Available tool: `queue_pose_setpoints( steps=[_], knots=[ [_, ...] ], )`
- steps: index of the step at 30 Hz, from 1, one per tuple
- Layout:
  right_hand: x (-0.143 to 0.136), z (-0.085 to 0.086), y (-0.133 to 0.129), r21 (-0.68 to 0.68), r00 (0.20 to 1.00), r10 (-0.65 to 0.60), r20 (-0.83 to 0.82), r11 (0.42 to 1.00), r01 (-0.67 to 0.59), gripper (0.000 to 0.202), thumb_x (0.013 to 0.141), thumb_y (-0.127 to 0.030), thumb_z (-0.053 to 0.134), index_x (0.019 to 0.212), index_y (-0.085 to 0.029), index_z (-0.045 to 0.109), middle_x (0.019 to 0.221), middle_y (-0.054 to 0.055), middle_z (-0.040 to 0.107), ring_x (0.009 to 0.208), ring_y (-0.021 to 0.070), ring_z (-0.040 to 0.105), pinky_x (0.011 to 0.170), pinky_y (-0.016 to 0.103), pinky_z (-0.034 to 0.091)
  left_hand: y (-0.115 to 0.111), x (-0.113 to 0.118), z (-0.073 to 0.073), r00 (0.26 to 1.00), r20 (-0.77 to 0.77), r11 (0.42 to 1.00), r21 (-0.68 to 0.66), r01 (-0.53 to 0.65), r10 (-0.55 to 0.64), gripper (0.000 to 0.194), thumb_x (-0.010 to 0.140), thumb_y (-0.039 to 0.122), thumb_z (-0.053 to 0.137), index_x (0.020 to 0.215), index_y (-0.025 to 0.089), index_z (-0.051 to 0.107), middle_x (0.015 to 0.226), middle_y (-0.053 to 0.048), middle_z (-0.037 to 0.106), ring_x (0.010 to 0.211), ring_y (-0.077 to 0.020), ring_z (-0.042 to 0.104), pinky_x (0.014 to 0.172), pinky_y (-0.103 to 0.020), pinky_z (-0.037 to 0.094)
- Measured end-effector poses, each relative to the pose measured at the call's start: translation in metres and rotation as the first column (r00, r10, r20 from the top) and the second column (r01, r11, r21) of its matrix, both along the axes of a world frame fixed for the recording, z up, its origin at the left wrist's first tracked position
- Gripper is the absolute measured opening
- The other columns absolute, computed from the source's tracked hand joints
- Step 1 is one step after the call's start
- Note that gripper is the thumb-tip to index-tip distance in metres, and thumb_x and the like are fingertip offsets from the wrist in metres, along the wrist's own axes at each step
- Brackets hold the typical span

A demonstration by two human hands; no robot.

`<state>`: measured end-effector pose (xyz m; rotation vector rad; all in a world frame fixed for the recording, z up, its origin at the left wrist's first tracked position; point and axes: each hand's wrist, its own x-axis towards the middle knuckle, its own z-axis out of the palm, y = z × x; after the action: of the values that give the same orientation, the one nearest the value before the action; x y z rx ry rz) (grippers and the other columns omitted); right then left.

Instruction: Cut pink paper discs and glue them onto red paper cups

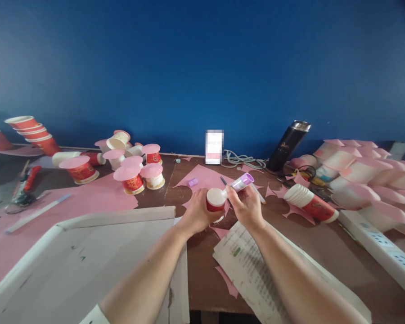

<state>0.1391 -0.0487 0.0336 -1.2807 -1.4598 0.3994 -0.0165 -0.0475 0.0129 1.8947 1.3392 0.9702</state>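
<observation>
My left hand [199, 210] is wrapped round a red paper cup [215, 201], whose round white end faces up. In my right hand [247, 204] is a glue stick [242, 181] with a clear barrel and a purple end, tilted toward the cup. Its white tip is at the edge of the cup's white end; whether it touches is hard to tell. Beneath the hands lie a cut pink paper sheet [202, 175] and several scraps. A small purple piece [192, 182], perhaps a cap, rests on that sheet. Near the right hand lies a pen-like tool [259, 194].
Cups topped with pink discs [130, 173] stand at left, with stacked red cups [33, 132] beyond. An open white box [114, 265] fills the front left. At right are a black flask [288, 146], fallen cups [312, 202], piled cups [364, 180], a power strip [381, 247] and printed paper [246, 261].
</observation>
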Motion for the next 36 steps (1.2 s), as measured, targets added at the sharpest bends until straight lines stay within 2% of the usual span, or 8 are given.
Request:
queue_pose_setpoints(
  steps=[6,12,19,22,24,28,31,36],
  knots=[
    [0.002,-0.001,0.004,-0.061,0.998,-0.062,0.031,0.996,0.064,0.028,0.079,-0.044,0.059,0.067,-0.019,0.056,0.055,-0.002,0.057,0.051,0.0130,0.052,0.051,0.024,0.038,-0.001,0.002,0.004,0.999,-0.013,0.999,-0.011,-0.030,0.030,0.053,0.063,0.040,0.075,0.106,0.018,0.053,0.108,-0.009,0.056,0.105,-0.0274,0.051,0.088,-0.041,0.043],
    [0.009,-0.001,0.009,-0.101,0.990,-0.096,-0.102,0.991,0.086,0.031,0.078,-0.047,0.059,0.071,-0.017,0.062,0.061,0.002,0.065,0.056,0.0167,0.058,0.054,0.026,0.042,-0.002,-0.001,0.004,0.998,-0.057,1.000,-0.013,-0.017,0.017,0.062,0.063,0.042,0.073,0.117,0.020,0.052,0.121,-0.011,0.049,0.122,-0.0316,0.041,0.101,-0.047,0.035],
    [0.007,0.001,0.006,-0.065,0.977,-0.069,-0.201,0.996,0.057,0.031,0.079,-0.047,0.060,0.072,-0.017,0.062,0.063,0.002,0.065,0.057,0.0157,0.058,0.056,0.026,0.044,0.001,-0.011,0.003,0.992,0.057,0.986,-0.125,0.115,-0.108,0.103,0.066,0.038,0.071,0.147,0.021,0.010,0.147,-0.015,0.030,0.138,-0.0315,0.023,0.110,-0.047,0.022],
    [0.005,-0.003,0.005,-0.060,0.977,-0.049,-0.210,0.998,0.037,0.030,0.079,-0.047,0.060,0.074,-0.017,0.062,0.064,0.002,0.065,0.058,0.0157,0.058,0.056,0.026,0.044,0.000,-0.008,0.003,0.996,0.067,0.986,-0.153,0.061,-0.051,0.115,0.057,0.044,0.077,0.147,0.021,0.008,0.150,-0.016,0.024,0.140,-0.0342,0.018,0.109,-0.049,0.023],
    [0.003,-0.004,0.003,-0.047,0.986,-0.023,-0.166,0.999,0.015,0.029,0.079,-0.046,0.060,0.073,-0.017,0.060,0.063,0.001,0.063,0.057,0.0152,0.056,0.055,0.025,0.043,-0.001,-0.004,0.001,0.998,0.052,0.991,-0.134,-0.020,0.028,0.110,0.054,0.046,0.079,0.143,0.020,0.020,0.146,-0.017,0.030,0.137,-0.0350,0.023,0.107,-0.048,0.027],
    [0.000,-0.002,0.000,-0.031,0.999,0.033,-0.029,0.999,-0.034,0.028,0.081,-0.043,0.058,0.068,-0.018,0.056,0.056,-0.001,0.057,0.052,0.0134,0.052,0.053,0.025,0.040,0.000,0.002,-0.001,0.995,0.027,0.993,-0.071,-0.091,0.093,0.062,0.061,0.043,0.075,0.113,0.018,0.052,0.115,-0.011,0.054,0.111,-0.0287,0.050,0.092,-0.041,0.041],
    [-0.001,-0.002,0.001,-0.048,1.000,0.023,0.014,0.999,-0.023,0.028,0.081,-0.043,0.058,0.068,-0.018,0.056,0.055,-0.001,0.057,0.051,0.0136,0.052,0.052,0.025,0.040,0.001,0.003,0.001,0.996,0.007,0.996,-0.038,-0.083,0.083,0.046,0.064,0.041,0.073,0.100,0.018,0.054,0.103,-0.009,0.056,0.098,-0.0249,0.054,0.084,-0.038,0.044],
    [-0.002,-0.003,0.005,-0.061,0.999,-0.033,0.008,0.998,0.033,0.027,0.079,-0.045,0.059,0.070,-0.019,0.055,0.056,-0.001,0.058,0.051,0.0146,0.054,0.052,0.025,0.040,0.002,0.001,0.004,0.998,-0.014,0.996,-0.055,-0.066,0.066,0.047,0.064,0.035,0.072,0.103,0.018,0.053,0.105,-0.009,0.056,0.099,-0.0253,0.053,0.084,-0.039,0.043]
  ],
)
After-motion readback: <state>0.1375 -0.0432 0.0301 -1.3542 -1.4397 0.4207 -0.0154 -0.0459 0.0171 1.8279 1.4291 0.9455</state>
